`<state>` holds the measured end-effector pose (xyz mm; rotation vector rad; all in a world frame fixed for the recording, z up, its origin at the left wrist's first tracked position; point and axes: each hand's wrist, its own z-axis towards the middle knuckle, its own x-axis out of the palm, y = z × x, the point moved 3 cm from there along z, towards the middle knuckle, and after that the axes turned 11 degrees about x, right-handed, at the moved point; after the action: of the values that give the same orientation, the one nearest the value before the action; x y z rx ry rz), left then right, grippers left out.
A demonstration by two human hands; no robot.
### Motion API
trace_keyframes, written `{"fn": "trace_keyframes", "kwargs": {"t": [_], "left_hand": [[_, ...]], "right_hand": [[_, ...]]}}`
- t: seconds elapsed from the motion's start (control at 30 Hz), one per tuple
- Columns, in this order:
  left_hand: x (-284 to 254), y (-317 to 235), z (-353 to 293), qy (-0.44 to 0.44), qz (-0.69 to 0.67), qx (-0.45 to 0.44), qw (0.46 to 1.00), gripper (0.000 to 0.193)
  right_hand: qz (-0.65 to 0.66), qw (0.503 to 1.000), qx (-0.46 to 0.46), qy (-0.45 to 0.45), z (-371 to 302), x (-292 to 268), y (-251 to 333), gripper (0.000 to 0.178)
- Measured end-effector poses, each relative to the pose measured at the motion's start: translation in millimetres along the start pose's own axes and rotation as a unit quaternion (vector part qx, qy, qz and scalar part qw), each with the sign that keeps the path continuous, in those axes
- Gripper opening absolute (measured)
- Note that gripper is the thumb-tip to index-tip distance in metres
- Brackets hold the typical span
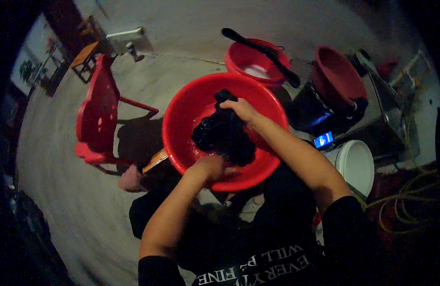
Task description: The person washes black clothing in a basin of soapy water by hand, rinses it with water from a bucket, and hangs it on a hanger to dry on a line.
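Gripping of the dark cloth (225, 138) is being performed, in the head view, by the right hand (237, 108). The bunched far end is being pinched between thumb and fingers; the grasp is narrow. The cloth is being contained within the red basin (179, 109), roughly at its middle, with the body of the cloth being spread toward the near wall. Wet-looking glints are being shown along its left side.

Governing relation: the long axis is being directed from the right hand at the far end back toward the wearer, with a slight slant to the right. The cloth's bulk is therefore being placed nearer the wearer than the right hand, and just beyond the left hand (213, 168). The left hand is being held low inside the near-left rim; its fingers are being blurred and partly hidden, so whether cloth is being grasped there cannot be determined. The right hand is the nearer, being in contact.

Surroundings: a pinkish-red basin (236, 55) is being crossed by a long black object (251, 43) behind. A red chair (96, 105) is being seen at left, and a lit phone (323, 139) at right.
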<state>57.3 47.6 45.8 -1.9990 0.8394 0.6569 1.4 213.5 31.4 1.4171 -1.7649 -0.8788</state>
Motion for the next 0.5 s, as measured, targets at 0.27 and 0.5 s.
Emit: {"fn": "trace_keyframes", "kwargs": {"t": [0.27,0.5], "left_hand": [[14,51,12,-0.081,-0.054,-0.072,0.993,0.051],[-3,100,27,-0.337,-0.064,-0.110,0.933,0.074]], "right_hand": [[-0.556,0.805,-0.037,-0.205,-7,-20,-15,0.058],[-0.610,0.751,-0.095,-0.234,-36,-33,18,0.057]]}}
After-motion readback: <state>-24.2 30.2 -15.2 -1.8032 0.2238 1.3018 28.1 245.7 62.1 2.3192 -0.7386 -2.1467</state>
